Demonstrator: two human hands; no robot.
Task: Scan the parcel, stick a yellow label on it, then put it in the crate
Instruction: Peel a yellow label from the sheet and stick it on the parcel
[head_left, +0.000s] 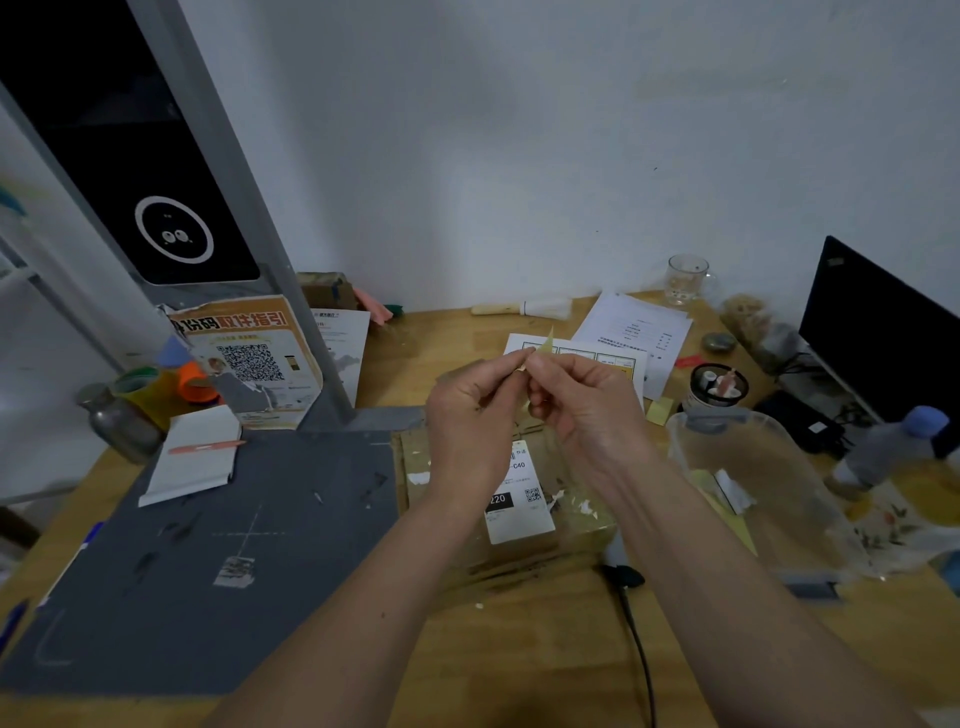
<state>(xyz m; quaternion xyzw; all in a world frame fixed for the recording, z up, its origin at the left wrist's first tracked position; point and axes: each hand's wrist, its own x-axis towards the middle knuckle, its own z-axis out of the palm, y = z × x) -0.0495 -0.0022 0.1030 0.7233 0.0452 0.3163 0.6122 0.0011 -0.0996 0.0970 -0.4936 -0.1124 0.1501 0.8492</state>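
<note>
A small yellow label (545, 340) is being pinched between the fingertips of the left hand (470, 415) and the right hand (584, 402), both raised above a wooden desk (519, 649); it appears to be in the course of being peeled from its backing, though the motion blur makes this uncertain. The labelling step is judged to be in hand. Directly beneath the hands, the cardboard parcel (441, 483) is lying flat on the desk, just beside a dark grey scanning mat (234, 545). Next, the label would need to be pressed onto the parcel's top. On its white shipping label (517, 493), "C40", "220" and a QR code are being shown. A clear plastic crate (753, 467) is waiting just right of the parcel.
</note>
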